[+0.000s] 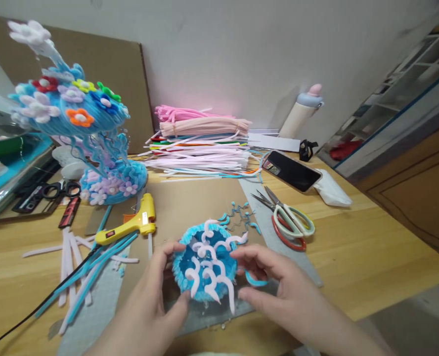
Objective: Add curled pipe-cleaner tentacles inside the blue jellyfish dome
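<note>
A round blue fuzzy pipe-cleaner bowl (178, 272) faces up in front of me, with several curled pale-pink pipe cleaners (210, 252) spiralling out of its hollow. My left hand (160, 291) holds the bowl's left rim, thumb low and index finger higher up. On the other side, my right hand (279, 282) is curved with thumb and fingers apart, the index fingertip at or very near the right rim. A small blue curved piece (255, 280) shows by the right fingers; whether they touch it I cannot tell. Just behind the bowl lie wire strands with blue tips (241, 215).
A yellow glue gun (130, 225) rests at left beside loose pink and blue pipe cleaners (71, 277). Behind it stands a tall blue flower-covered craft piece (71, 113). Scissors (286, 215) and a phone (291, 170) lie at right. Pipe-cleaner bundles (204, 128) and a bottle (301, 113) are along the wall.
</note>
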### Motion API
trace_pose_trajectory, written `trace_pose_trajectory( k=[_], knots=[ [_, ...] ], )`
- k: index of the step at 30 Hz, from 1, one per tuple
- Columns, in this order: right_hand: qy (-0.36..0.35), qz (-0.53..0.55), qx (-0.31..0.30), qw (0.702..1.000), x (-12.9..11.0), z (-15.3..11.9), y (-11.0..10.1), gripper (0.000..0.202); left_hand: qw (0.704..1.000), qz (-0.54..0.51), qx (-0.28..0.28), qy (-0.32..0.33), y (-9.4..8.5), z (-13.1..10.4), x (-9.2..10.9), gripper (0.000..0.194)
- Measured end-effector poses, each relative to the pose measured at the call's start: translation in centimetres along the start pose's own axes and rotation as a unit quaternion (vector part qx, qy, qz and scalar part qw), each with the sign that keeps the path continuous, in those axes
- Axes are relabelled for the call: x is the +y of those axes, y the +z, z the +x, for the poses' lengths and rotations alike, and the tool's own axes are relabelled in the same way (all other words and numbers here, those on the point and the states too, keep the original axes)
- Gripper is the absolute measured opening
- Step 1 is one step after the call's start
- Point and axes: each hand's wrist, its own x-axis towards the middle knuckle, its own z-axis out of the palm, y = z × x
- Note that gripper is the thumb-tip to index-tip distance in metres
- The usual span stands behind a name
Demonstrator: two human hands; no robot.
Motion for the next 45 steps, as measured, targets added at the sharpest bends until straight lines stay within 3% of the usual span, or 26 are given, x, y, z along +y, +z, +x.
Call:
trace_pose_trajectory(
  k=[6,13,20,28,37,45],
  knots=[
    [-0.141,-0.104,0.016,0.985,1.5,1.1,0.8,0.028,0.999,0.026,-0.014,-0.011,-0.2,-0.3,-0.1,0.045],
    [-0.245,-0.242,0.075,0.936,1.7,1.7,1.1,0.034,0.999,0.050,-0.004,0.004,-0.1,-0.3,0.0,0.045],
    [-0.201,-0.313,0.120,0.921,0.7,1.7,1.9,0.023,0.998,0.055,-0.007,0.009,-0.1,-0.3,-0.2,0.047],
    [-0.138,-0.310,0.094,0.936,-0.1,2.0,1.8,0.018,0.997,0.071,0.011,0.031,-0.1,-0.4,-0.3,0.052],
    [-0.093,-0.364,0.107,0.920,-0.8,2.5,2.0,0.007,0.995,0.087,0.012,0.045,-0.2,-0.5,-0.5,0.053],
    [-0.106,-0.356,0.124,0.920,-0.6,2.5,2.0,0.007,0.996,0.075,0.009,0.044,-0.2,-0.5,-0.5,0.052]
  ],
)
